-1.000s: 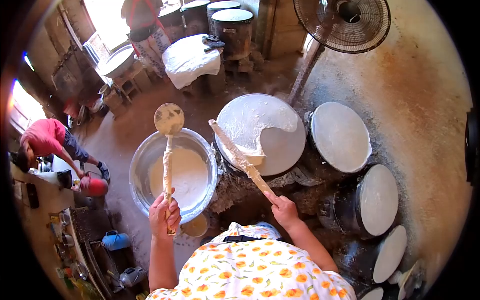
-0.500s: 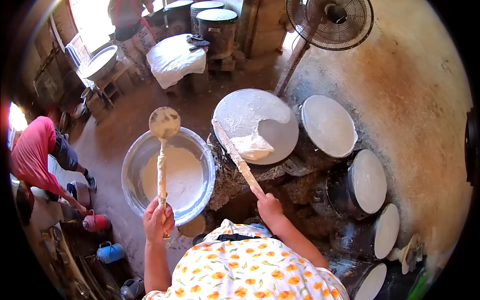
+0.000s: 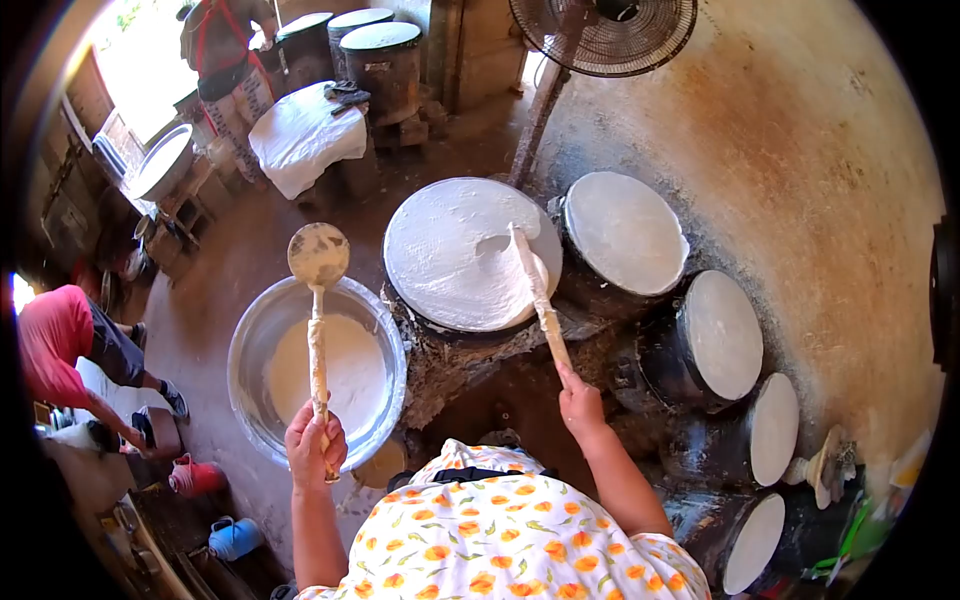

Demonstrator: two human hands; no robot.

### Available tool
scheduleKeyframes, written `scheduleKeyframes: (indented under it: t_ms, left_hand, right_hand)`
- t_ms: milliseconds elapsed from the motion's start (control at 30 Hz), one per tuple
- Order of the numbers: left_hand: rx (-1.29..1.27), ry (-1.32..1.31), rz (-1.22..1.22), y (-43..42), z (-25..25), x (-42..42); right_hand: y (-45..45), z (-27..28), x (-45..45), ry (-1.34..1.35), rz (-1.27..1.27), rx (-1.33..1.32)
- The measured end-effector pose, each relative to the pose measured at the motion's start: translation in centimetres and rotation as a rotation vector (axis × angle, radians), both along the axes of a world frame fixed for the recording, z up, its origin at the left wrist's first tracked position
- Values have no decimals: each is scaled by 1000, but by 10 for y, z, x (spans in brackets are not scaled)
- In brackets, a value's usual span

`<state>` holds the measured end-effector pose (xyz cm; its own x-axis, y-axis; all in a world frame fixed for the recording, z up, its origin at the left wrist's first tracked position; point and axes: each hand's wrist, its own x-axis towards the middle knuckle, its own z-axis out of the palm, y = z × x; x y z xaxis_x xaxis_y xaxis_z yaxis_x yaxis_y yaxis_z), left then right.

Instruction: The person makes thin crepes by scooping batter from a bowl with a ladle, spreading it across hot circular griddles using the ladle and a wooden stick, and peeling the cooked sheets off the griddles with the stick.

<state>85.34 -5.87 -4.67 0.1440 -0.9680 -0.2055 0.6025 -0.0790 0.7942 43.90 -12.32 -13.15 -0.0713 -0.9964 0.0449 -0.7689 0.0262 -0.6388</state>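
Note:
My left hand (image 3: 315, 443) is closed round the batter-caked handle of a ladle (image 3: 319, 256), whose bowl is raised past the far rim of a metal basin (image 3: 240, 345). Pale batter (image 3: 330, 365) fills the bottom of that basin. In my right hand (image 3: 581, 408) is a long wooden spatula (image 3: 541, 305) coated in white paste, its tip on the right part of a round griddle top. White batter (image 3: 450, 250) covers most of that top, with a thicker fold beside the spatula. The griddle stands on a dark drum-like base (image 3: 450, 332).
Several drums with round white tops curve along the right, including a near one (image 3: 628, 232). A pedestal fan (image 3: 605, 30) stands beyond. A person in red (image 3: 60, 345) bends at left near a red jug (image 3: 197, 476) and blue jug (image 3: 235, 538). Another person (image 3: 225, 70) stands behind a cloth-covered stand (image 3: 308, 137).
The spatula has swept from the griddle's left side to its right. Batter has spread over much of the bare patch. The person at left has drawn a hand back from the red jug.

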Motion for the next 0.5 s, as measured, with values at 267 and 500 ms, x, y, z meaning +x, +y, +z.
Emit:
scheduleKeyframes:
  t_ms: [267,500]
  left_hand:
    - [14,-37,54,-6,7,-21]
    - [28,-29,68,-6,11,-40]
  right_hand:
    - [43,-13,-53,366,199,149]
    - [-63,-23,-52,134,106,-26]
